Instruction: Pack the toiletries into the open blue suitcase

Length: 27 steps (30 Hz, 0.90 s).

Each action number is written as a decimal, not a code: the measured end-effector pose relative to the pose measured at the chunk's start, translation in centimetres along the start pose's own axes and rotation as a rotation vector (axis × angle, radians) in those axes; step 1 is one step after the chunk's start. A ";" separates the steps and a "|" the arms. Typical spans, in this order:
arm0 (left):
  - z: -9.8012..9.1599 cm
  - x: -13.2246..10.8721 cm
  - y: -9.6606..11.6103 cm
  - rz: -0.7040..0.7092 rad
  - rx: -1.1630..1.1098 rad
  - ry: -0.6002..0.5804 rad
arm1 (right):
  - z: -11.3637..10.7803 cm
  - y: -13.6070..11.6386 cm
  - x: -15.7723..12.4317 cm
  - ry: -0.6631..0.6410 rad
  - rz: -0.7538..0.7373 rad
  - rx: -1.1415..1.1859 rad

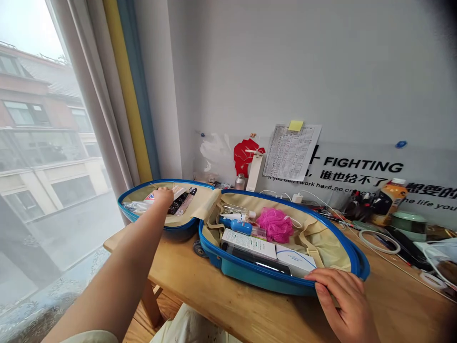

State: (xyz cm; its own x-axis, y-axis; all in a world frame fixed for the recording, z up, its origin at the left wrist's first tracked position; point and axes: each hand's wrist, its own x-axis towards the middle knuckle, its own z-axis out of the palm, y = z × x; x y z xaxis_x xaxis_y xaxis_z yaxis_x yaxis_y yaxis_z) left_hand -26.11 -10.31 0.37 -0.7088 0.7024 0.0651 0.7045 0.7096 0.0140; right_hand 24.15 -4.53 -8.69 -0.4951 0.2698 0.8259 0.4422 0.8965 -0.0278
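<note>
A small blue suitcase (250,278) lies open on the wooden desk, both halves lined in beige. My left hand (162,196) reaches far into the left half (178,231), fingers curled down on a small white and red packet among dark slim items (180,201). My right hand (344,297) rests with fingers spread on the near rim of the right half. That half holds a pink bath puff (275,225), a blue bottle (237,225), white boxes (250,243) and a clear spray bottle.
The desk (228,305) stands against a white wall with a "FIGHTING" banner and a pinned sheet (291,152). Right of the case lie cables, pens, an orange drink bottle (389,200), a green jar and a mask. A curtained window is at left.
</note>
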 end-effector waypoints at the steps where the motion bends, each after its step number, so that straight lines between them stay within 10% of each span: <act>1: 0.4 0.2 -1.1 0.003 0.033 -0.040 | 0.0 0.0 0.0 -0.005 0.000 0.002; 9: 1.9 0.8 -3.6 0.080 0.133 -0.099 | -0.4 -0.6 0.7 -0.002 -0.018 -0.009; 17: -1.8 -1.2 -2.6 0.010 -0.033 0.248 | -1.0 -1.5 1.7 0.007 -0.041 -0.018; 27: -8.2 -5.8 11.1 0.381 -0.589 0.375 | -0.8 -1.4 1.5 0.015 -0.043 -0.008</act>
State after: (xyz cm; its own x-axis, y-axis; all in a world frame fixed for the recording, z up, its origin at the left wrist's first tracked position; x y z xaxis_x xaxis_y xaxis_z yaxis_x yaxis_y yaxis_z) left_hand -13.88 -7.02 8.34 -0.4295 0.7512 0.5013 0.8736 0.2049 0.4415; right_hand 23.35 -5.69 -7.01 -0.5025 0.2261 0.8344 0.4267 0.9043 0.0119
